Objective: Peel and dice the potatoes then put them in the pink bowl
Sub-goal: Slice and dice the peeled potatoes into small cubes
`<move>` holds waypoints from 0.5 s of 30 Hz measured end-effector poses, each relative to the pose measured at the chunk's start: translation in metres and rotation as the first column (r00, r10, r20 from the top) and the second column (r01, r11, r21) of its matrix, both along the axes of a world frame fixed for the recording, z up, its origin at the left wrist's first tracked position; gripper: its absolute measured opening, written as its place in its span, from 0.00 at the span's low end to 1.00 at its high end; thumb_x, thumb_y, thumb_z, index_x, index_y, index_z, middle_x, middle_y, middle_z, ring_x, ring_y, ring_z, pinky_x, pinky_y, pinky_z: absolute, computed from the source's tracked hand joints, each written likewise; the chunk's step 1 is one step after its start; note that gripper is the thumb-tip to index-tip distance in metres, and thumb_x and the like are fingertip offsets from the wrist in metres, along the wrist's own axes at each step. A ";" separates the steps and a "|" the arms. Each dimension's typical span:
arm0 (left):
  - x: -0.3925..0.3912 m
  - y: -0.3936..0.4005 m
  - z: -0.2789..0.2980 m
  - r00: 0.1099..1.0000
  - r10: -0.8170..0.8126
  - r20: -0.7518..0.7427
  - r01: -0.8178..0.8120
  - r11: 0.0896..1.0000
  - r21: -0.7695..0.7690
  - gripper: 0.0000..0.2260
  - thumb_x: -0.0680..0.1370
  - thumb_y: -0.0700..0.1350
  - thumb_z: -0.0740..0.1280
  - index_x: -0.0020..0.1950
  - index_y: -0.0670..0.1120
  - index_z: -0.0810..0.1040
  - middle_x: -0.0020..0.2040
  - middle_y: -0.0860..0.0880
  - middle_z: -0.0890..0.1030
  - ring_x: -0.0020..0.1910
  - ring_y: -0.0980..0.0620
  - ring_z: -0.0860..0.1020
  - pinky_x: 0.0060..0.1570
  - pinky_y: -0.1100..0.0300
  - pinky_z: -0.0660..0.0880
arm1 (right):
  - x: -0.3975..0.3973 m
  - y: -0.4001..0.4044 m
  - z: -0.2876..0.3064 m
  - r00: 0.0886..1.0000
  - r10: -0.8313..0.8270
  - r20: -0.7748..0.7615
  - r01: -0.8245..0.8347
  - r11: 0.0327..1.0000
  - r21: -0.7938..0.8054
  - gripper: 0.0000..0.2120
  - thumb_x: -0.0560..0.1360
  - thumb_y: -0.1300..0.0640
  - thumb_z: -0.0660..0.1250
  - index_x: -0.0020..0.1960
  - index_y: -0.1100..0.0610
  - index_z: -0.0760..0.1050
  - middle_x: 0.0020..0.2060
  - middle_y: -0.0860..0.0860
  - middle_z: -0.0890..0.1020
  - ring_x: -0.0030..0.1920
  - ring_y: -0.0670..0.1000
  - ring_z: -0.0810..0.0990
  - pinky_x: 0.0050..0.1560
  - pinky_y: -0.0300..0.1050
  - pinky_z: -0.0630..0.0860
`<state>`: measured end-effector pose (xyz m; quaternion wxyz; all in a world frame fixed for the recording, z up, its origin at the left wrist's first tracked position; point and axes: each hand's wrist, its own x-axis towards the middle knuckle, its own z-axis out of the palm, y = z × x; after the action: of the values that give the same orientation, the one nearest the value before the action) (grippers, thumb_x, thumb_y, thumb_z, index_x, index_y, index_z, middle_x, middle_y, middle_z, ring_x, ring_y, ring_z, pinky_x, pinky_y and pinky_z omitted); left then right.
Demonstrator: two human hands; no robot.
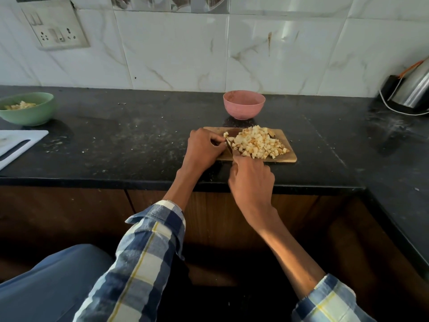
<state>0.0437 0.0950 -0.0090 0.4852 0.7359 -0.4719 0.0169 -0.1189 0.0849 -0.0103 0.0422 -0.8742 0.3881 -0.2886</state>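
Observation:
A heap of diced potato [257, 141] covers most of a small wooden cutting board [291, 158] on the black counter. My right hand [251, 177] grips a knife [229, 147] at the board's front edge, its blade lying against the left side of the heap. My left hand [204, 147] rests on the board's left end, its fingers curled and pinching a small potato piece beside the blade. The pink bowl [244, 104] stands just behind the board; what it holds is hidden from here.
A green bowl [27, 109] with pale scraps sits at the far left, a white board [18, 142] in front of it. A steel kettle [413, 89] with a white cord stands at the back right. The counter's front edge [116, 182] runs below my hands.

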 end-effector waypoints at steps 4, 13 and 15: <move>0.000 -0.004 -0.003 0.999 0.040 0.017 -0.040 0.999 0.005 0.06 0.75 0.37 0.74 0.38 0.43 0.88 0.36 0.49 0.86 0.39 0.47 0.84 0.47 0.64 0.80 | -0.004 0.007 0.001 1.000 0.010 -0.017 -0.011 1.000 -0.009 0.15 0.82 0.55 0.66 0.68 0.51 0.76 0.53 0.53 0.84 0.52 0.56 0.84 0.46 0.51 0.79; -0.001 -0.006 -0.002 0.999 0.049 0.020 -0.049 0.999 -0.001 0.06 0.76 0.38 0.75 0.46 0.48 0.89 0.42 0.54 0.88 0.40 0.56 0.84 0.49 0.75 0.74 | -0.012 0.009 0.005 0.999 -0.002 0.033 0.002 1.000 -0.010 0.17 0.81 0.54 0.67 0.69 0.50 0.78 0.52 0.51 0.85 0.49 0.54 0.85 0.44 0.49 0.81; 0.000 -0.005 -0.002 0.998 0.050 0.024 -0.050 0.999 -0.002 0.06 0.76 0.39 0.75 0.49 0.47 0.89 0.45 0.53 0.88 0.40 0.63 0.82 0.56 0.71 0.75 | -0.012 0.009 0.005 0.999 -0.008 0.046 0.008 1.000 0.000 0.17 0.81 0.54 0.67 0.70 0.50 0.77 0.52 0.51 0.85 0.49 0.54 0.85 0.44 0.49 0.81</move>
<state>0.0439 0.0905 -0.0109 0.4793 0.7471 -0.4590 0.0383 -0.1313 0.0936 -0.0056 0.0497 -0.8659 0.3903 -0.3088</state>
